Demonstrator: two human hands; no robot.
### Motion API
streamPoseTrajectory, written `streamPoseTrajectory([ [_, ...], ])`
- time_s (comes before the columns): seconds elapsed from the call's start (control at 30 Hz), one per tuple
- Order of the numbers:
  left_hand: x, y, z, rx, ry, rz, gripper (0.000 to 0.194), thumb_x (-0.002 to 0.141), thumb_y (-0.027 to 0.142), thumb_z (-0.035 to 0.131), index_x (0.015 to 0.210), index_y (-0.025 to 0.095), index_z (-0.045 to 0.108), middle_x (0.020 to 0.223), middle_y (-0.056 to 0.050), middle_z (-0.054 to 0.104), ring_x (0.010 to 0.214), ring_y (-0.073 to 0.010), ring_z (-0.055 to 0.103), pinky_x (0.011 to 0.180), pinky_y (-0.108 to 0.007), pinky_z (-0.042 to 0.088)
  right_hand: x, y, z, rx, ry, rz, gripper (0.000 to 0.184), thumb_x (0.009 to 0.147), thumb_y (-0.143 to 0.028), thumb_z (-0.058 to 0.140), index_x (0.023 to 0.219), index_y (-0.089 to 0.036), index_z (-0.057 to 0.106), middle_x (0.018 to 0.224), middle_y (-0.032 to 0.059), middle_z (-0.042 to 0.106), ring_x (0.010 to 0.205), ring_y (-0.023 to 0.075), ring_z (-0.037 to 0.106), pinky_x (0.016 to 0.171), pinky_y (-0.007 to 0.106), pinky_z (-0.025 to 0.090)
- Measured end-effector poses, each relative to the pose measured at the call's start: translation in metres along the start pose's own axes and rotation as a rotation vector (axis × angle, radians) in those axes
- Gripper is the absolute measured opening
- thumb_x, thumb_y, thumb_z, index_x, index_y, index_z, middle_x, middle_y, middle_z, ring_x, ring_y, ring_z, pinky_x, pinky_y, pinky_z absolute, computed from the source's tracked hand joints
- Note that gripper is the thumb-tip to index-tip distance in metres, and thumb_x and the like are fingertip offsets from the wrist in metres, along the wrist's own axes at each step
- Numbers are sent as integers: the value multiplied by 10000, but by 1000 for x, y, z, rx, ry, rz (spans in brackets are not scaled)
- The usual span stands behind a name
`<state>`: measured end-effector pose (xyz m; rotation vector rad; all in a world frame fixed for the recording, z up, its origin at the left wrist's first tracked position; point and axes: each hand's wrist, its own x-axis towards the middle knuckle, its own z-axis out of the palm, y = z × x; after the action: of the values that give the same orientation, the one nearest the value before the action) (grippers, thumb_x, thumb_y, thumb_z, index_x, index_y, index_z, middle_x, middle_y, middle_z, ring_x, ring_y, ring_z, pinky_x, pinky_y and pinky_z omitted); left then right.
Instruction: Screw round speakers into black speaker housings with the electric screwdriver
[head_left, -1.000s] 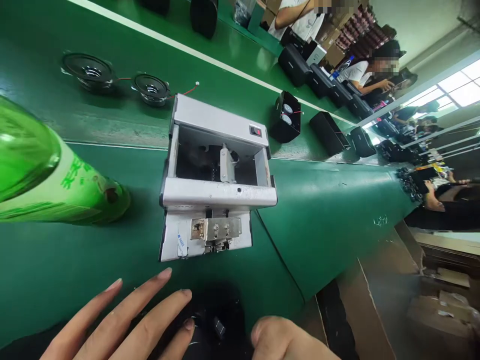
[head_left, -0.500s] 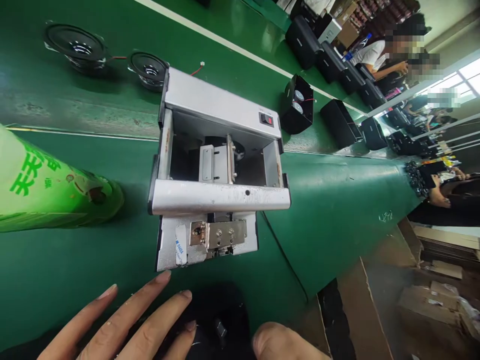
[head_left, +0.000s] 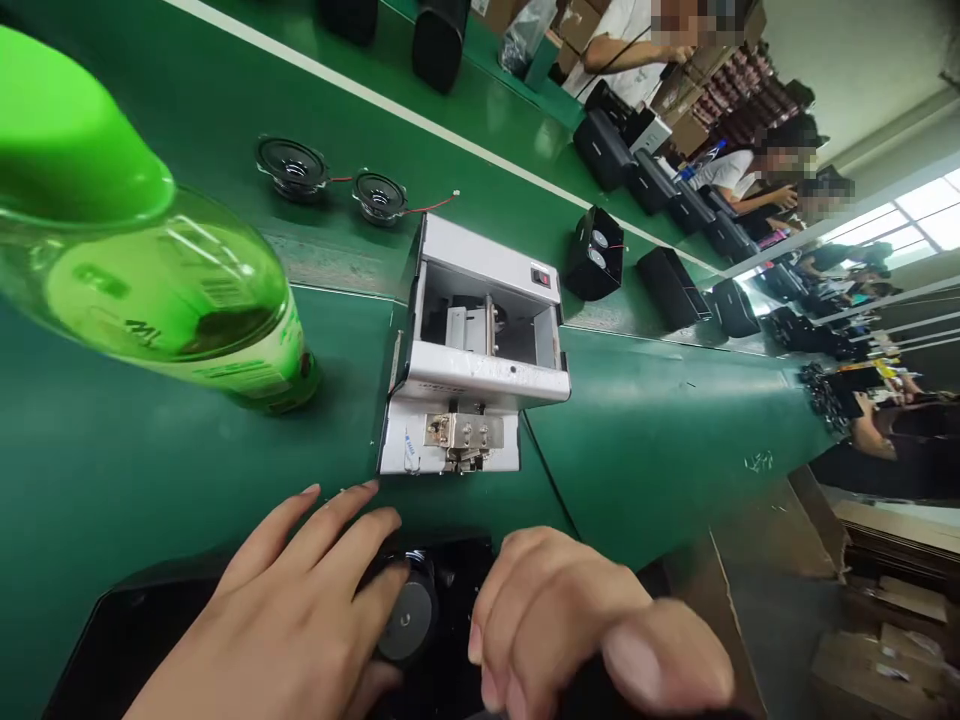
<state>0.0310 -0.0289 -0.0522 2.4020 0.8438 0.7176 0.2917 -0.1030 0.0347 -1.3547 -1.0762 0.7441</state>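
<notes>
**At the near edge of the green assembly belt (head_left: 150,480), 6 o'clock:** a black speaker cabinet (head_left: 450,565) lies under both hands, its long axis running roughly from 9 to 3 o'clock. Its right end is hidden behind the right hand.

**Left hand (head_left: 289,610):** at 7 o'clock, fingers lightly parted and curved, cupped over the cabinet and wrapping a round grey disc (head_left: 407,620) set in its face.

**Right hand (head_left: 570,620):** at 5 o'clock, fingers pressed together and curled, resting against the cabinet. Whether it pinches anything cannot be told, and the thumb is blurred.

**Nearer hand:** the left touches the disc; the right lies just beside it, across a strip of black panel.

**At 10 o'clock:** a green plastic bottle (head_left: 150,250) lies on its side, close to the camera.

**At 12 o'clock:** an open silver metal machine housing (head_left: 480,375) sits on the belt, with two loose speaker drivers (head_left: 292,168) and red wires beyond it.

**At 2 o'clock:** a row of finished black speaker cabinets (head_left: 671,285) lines the belt, and co-workers (head_left: 731,185) sit further along.
</notes>
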Motion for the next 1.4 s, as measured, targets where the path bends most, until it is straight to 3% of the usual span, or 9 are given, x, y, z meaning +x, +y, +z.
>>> streamPoseTrajectory([
  [0.13, 9, 6, -8, 117, -62, 36, 368, 821, 216, 936, 1153, 373, 931, 1417, -50, 938, 1476, -446, 795, 1399, -701, 485, 26, -18, 22, 52, 47, -4, 649, 980, -875, 1003, 1370, -372, 879, 711, -63, 713, 640, 238, 781, 606, 342, 704],
  [0.3, 27, 11, -25, 150, -158, 71, 406, 727, 160, 988, 1084, 354, 990, 1253, -60, 970, 1232, -450, 908, 1189, -775, 694, 28, -19, 49, 129, 116, -35, 740, 1010, -894, 980, 1494, -349, 852, 764, -59, 747, 661, 235, 785, 619, 349, 711],
  [0.47, 31, 9, -30, 147, -252, 42, 405, 817, 189, 1065, 1186, 343, 996, 1359, -80, 970, 1281, -433, 933, 1261, -777, 716, 5, -27, 42, 263, 259, -211, 713, 1095, -968, 814, 1465, -369, 926, 736, -57, 790, 533, 205, 713, 527, 340, 659],
  [0.63, 30, 8, -26, 117, -258, 32, 388, 846, 278, 1130, 1210, 332, 1004, 1424, -110, 961, 1341, -485, 937, 1278, -841, 722, 18, -62, 28, 130, 168, -373, 223, 1236, -572, 863, 1409, -455, 941, 744, -59, 809, 569, 235, 765, 638, 443, 721],
  [0.77, 28, 8, -27, 121, -220, 42, 400, 840, 333, 1170, 1204, 320, 1004, 1491, -142, 955, 1387, -512, 930, 1291, -837, 725, 58, -54, 44, 214, 112, -512, 535, 1156, -888, 814, 1268, -390, 975, 741, -35, 789, 576, 231, 728, 607, 413, 674],
  [0.93, 21, 8, -30, 54, -147, 48, 503, 838, 262, 1165, 1292, 368, 976, 1492, -85, 950, 1369, -445, 937, 1330, -779, 722, 93, -35, 59, 329, 27, -372, 810, 897, -1070, 922, 1246, -341, 986, 696, -33, 837, 504, 227, 706, 512, 366, 610],
  [1.03, 21, 7, -29, 86, -212, 47, 549, 833, 232, 1171, 1328, 353, 967, 1512, -98, 940, 1364, -436, 929, 1357, -791, 698, 96, -34, 62, 349, 82, -398, 799, 999, -1049, 858, 1309, -321, 969, 655, -50, 784, 446, 200, 644, 447, 328, 572],
  [1.17, 24, 6, -26, 108, -243, 19, 564, 784, 138, 1151, 1279, 338, 970, 1474, -84, 945, 1342, -424, 924, 1393, -794, 658, 71, -42, 51, 368, 152, -388, 769, 1120, -1017, 725, 1365, -320, 939, 648, -62, 736, 425, 184, 596, 411, 304, 550],
  [1.4, 31, 6, -35, 182, -268, 98, 490, 800, 66, 1022, 1202, 342, 974, 1392, -69, 957, 1214, -413, 934, 1175, -717, 730, 26, -66, 26, 89, -37, -184, 572, 991, -817, 1033, 1332, -379, 892, 777, -14, 780, 742, 327, 858, 635, 482, 765],
])
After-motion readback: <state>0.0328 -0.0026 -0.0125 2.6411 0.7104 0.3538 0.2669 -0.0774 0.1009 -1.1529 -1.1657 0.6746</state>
